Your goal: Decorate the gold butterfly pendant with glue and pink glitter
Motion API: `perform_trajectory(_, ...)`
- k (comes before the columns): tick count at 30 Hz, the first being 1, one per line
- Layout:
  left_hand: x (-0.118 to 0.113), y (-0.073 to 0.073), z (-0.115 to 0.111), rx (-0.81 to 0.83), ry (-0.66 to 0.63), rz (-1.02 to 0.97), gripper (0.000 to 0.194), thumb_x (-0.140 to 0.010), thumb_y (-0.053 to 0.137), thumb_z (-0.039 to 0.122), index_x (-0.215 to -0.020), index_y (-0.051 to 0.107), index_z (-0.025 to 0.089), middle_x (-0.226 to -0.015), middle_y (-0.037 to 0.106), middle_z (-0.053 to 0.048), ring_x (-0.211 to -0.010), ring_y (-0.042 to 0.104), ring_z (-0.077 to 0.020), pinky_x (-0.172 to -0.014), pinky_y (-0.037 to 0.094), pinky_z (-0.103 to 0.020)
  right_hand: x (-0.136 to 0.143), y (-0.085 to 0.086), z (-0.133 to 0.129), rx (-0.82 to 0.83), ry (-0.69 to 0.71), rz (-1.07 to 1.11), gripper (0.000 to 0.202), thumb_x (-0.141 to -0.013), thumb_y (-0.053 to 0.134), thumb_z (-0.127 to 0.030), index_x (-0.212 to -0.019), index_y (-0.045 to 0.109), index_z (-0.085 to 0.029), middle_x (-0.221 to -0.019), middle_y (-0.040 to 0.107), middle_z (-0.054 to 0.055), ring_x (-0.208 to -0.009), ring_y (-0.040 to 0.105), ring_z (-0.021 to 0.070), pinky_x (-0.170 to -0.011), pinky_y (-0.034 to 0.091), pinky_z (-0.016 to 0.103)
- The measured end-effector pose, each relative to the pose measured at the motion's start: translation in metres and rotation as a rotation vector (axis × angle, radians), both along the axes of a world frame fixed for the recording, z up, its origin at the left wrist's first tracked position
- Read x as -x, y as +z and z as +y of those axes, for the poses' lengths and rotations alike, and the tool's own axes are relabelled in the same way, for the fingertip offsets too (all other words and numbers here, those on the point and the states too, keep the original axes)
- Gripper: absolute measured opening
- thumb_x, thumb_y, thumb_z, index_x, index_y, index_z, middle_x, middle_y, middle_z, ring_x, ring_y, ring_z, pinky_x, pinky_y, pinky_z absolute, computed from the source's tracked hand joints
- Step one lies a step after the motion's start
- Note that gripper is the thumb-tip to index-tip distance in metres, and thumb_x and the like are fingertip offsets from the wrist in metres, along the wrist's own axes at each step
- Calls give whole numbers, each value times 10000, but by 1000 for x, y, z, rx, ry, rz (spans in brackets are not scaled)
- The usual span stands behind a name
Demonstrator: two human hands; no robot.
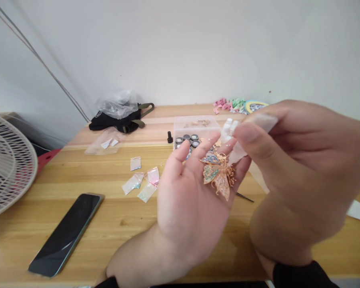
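Observation:
My left hand (195, 200) lies palm up, fingers spread and slightly curled. Across its palm and fingers rests a gold butterfly-shaped ornament (220, 174) with blue, green and pale pink glittery wings. From the right, my right hand (288, 148) pinches a small translucent white piece (238, 152) between thumb and fingers. The lower tip of this piece points down at the ornament's upper middle; whether they touch is hard to tell. Just behind my left fingers stands a clear plastic box (183, 123) with small dark round pots and gold pieces.
Small sachets (135, 183) and a phone (66, 234) lie on the wooden table (120, 248) to the left. A white fan (9, 164) stands far left. Further back are a black bag (117, 121), a small black bottle (169, 137), white bottles (228, 126) and pink and green strips (228, 105).

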State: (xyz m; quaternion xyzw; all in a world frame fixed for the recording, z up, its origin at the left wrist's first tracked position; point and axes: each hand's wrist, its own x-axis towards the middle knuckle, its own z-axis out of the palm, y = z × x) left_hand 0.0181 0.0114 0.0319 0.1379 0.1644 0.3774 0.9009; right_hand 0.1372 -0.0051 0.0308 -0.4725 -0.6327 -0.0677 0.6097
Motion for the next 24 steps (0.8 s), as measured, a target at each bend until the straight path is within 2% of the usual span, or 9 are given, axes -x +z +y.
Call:
perform_trajectory(3,0,-1,-1,-7,-4,-1,601,-993,309,519,-1443,477,157,-1400,634,-119,-1428,507,-287,-1220,349,-461,1,0,0,27,-9,17,310,-909,715,-306,-638,593,-216,-607,604,-44,-502,496,84,-419,366,268)
perform_trajectory(8,0,-1,-1,-19,-8,20,586,-989,323,522,-1435,492,181,-1323,681,-99,-1441,493,-283,-1224,343,-458,-2,1,1,36,15,-54,379,-892,734,-327,-584,546,-210,-561,549,-57,-486,448,64,-407,337,243)
perform_trajectory(15,0,0,-1,-6,-7,-2,596,-996,304,515,-1443,473,158,-1384,648,-110,-1411,529,-270,-1225,348,-442,-2,1,1,41,-32,23,333,-894,728,-292,-603,586,-211,-589,596,-57,-479,477,67,-422,360,260)
perform_trajectory(19,-1,1,-2,8,-2,2,584,-993,315,520,-1420,495,164,-1408,637,-99,-1408,534,-247,-1212,373,-416,0,-1,1,29,28,51,279,-904,719,-296,-652,631,-211,-606,613,-50,-495,501,85,-418,362,284)
perform_trajectory(24,0,0,-2,-20,1,2,580,-1000,317,514,-1426,489,160,-1377,656,-108,-1441,494,-279,-1213,366,-444,-1,-2,0,10,2,37,265,-895,732,-296,-652,663,-216,-602,617,-41,-483,505,97,-415,355,301)
